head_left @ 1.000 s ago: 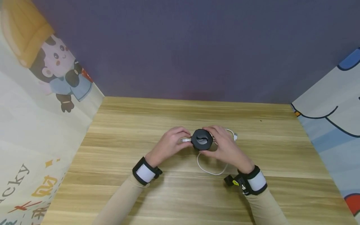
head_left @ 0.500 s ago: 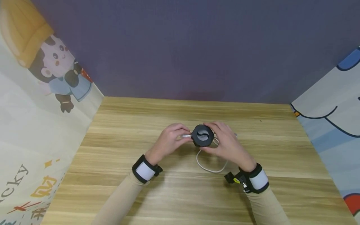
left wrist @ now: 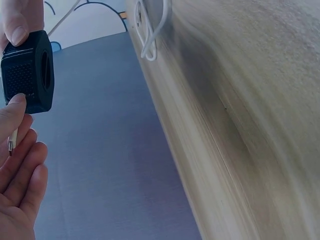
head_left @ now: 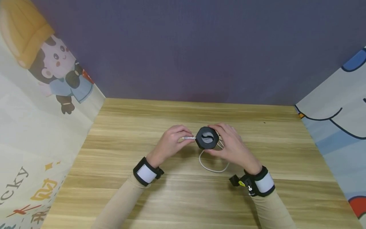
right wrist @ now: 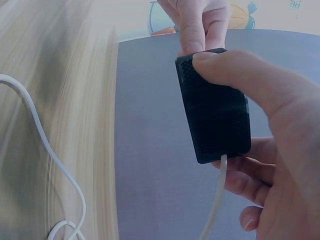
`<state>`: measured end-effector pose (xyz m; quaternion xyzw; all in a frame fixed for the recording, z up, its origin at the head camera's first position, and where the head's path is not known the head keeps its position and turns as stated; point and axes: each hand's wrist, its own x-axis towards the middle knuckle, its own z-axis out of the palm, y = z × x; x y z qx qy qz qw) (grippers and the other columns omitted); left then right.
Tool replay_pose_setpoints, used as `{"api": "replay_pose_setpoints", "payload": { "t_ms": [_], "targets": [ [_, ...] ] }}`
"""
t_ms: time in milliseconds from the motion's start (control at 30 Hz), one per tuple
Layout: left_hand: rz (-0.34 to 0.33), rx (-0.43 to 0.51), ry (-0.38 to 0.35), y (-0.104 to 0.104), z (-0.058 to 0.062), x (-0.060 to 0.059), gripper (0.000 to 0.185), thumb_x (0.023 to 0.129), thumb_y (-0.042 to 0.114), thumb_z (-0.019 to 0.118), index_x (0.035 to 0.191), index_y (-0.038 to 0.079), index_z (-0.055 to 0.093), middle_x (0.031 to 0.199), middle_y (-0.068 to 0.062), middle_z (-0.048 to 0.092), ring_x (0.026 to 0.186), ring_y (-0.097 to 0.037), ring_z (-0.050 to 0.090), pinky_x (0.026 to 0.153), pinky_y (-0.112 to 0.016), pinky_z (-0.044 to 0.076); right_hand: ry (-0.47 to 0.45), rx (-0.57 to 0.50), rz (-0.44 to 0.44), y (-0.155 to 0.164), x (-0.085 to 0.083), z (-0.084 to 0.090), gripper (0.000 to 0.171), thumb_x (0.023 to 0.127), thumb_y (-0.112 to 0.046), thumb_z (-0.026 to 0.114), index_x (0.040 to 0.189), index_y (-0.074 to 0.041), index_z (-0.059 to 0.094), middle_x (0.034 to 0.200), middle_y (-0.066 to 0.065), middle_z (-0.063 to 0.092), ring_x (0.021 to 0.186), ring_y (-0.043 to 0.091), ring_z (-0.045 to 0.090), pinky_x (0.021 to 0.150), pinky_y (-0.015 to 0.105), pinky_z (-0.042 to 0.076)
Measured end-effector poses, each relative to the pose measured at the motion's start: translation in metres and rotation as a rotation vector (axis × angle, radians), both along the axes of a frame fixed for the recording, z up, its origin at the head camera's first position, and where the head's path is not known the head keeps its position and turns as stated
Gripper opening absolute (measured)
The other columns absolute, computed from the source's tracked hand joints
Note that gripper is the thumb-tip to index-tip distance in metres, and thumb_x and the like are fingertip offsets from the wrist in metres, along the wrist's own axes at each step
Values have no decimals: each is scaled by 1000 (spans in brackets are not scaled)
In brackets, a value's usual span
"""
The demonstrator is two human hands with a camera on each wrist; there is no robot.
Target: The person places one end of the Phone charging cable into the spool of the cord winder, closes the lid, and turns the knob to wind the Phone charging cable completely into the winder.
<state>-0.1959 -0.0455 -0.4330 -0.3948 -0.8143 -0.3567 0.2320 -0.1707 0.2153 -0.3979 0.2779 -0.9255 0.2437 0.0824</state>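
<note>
A black many-sided cable winder (head_left: 207,137) with an S-shaped core is held up over the table. My right hand (head_left: 232,146) grips it from the right, thumb and fingers on opposite edges. From the left, my left hand (head_left: 172,141) pinches the short white end of the cable (head_left: 188,138) beside the winder. In the left wrist view the cable's metal-tipped plug (left wrist: 11,144) pokes out below the thumb. A white cable (right wrist: 219,192) leaves the winder's other side in the right wrist view. Its far end is hidden behind my right hand in the head view.
The wood-grain table (head_left: 177,197) lies under both hands, with a loose loop of white cable (head_left: 213,170) below the winder. A dark blue-grey panel (head_left: 183,51) rises at the back edge. Printed cartoon sheets (head_left: 34,127) flank the table. Both wrists wear black straps.
Both hands and the winder have shifted slightly up and to the right in the head view. The far connector, visible earlier beyond my right hand, is now covered. Both grips stay the same.
</note>
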Motion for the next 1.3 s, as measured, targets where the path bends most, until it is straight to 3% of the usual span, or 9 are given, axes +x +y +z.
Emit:
{"api": "replay_pose_setpoints", "payload": {
  "t_ms": [467,733,1300],
  "targets": [
    [-6,-11,7,-4,0,-2,13,82,11,87,91,7,80,97,-3,75,93,-18,71,93,-31,56,28,-5,9,5,-2,-3,91,71,-48,91,142,-4,55,130,16,61,123,35,55,102,58,43],
    [40,21,14,-15,-3,-3,14,80,10,89,89,4,79,95,-5,75,91,-20,71,90,-32,58,24,-29,-8,13,-2,-3,90,69,-45,92,140,-1,57,130,16,61,122,36,55,105,57,42],
    [74,33,-3,-35,-8,-4,13,82,11,87,89,3,79,96,-8,75,90,-23,72,89,-34,59,58,-27,-22,24,-4,-8,88,68,-39,94,138,-1,58,127,16,62,121,36,56,101,58,41]
  ]
}}
